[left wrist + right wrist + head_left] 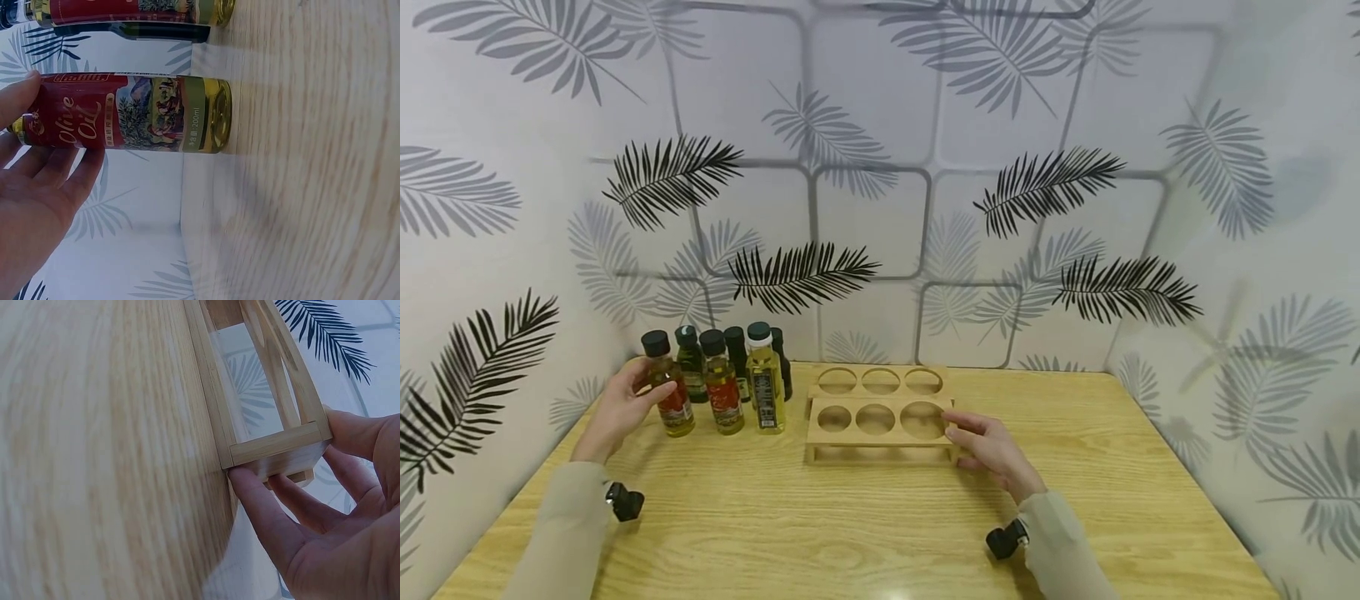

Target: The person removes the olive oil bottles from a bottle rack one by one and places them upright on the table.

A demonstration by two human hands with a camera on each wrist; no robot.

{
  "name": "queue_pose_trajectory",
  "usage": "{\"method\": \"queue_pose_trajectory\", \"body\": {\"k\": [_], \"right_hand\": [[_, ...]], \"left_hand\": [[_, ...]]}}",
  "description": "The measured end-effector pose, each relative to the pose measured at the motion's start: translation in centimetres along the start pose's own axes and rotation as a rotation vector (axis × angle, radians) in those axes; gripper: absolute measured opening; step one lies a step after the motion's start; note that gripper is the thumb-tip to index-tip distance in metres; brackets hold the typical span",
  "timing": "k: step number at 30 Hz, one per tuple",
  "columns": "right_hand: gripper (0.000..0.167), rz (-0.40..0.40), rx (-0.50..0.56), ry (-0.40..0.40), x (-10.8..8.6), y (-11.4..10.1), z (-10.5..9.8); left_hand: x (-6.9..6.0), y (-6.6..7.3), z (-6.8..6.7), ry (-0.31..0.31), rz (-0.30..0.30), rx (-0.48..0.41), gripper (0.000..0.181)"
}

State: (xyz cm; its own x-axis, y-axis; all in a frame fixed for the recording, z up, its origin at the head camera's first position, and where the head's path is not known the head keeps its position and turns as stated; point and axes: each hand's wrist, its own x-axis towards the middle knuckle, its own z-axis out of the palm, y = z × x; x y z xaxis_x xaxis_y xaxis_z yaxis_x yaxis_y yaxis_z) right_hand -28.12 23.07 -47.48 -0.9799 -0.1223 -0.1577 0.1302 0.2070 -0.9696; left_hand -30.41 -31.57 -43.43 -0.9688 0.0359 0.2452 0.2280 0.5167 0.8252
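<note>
My left hand (619,410) holds an olive oil bottle (676,407) with a red label and black cap, at the left end of a group of bottles. In the left wrist view, the thumb and fingers wrap around the upper part of this bottle (153,115), which stands upright on the table. A two-tier wooden bottle rack (880,441) with round holes of different sizes sits at the table's middle. Its right end is gripped by my right hand (994,454). The right wrist view shows the thumb at the rack's (275,445) upper edge and the fingers against its side panel.
Beside the held bottle stand another red-labelled olive oil bottle (726,398), a clear yellow oil bottle (767,385) and several dark green bottles (692,371). They are close together. A leaf-patterned wall (880,325) borders the wooden table (820,533) behind and at both sides.
</note>
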Motion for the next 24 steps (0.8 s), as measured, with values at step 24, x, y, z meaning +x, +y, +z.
{"method": "queue_pose_trajectory", "body": {"k": [24], "right_hand": [[0.045,0.012,0.002,-0.006,-0.04,-0.12,0.09]], "left_hand": [[-0.23,0.11,-0.23,0.043,-0.054,-0.026,0.086]]}}
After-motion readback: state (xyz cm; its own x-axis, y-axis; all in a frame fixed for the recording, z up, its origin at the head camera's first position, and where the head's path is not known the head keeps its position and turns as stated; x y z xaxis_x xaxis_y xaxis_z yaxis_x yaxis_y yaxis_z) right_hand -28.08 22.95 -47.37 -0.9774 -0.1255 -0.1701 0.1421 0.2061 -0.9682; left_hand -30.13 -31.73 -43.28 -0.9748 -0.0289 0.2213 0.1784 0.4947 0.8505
